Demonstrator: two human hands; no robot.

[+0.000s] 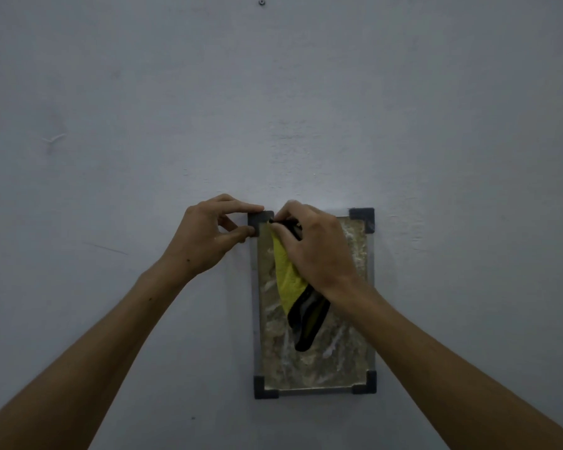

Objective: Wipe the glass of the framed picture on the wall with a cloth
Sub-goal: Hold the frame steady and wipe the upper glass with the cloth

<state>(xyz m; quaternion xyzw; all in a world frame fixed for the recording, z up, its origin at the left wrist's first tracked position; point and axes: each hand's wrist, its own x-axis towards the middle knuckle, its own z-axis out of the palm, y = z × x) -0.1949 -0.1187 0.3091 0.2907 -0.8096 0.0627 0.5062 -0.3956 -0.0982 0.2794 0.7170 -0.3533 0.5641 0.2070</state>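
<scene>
Against the wall, my left hand [208, 235] pinches the framed picture [316, 368] corner while my right hand [312, 245] presses the gripped cloth [293, 287] on its glass.

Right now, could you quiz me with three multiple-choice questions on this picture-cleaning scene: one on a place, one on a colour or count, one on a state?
1. Where does the left hand hold the picture?
A top left corner
B bottom edge
C right side

2. What colour is most of the cloth?
A red
B yellow
C white

3. What is the right hand doing?
A hanging idle
B pressing the cloth on the glass
C touching the bare wall

Answers: 1 A, fingers pinch that dark corner piece; 2 B, yellow with black trim; 3 B, cloth bunched under it on the glass.
</scene>
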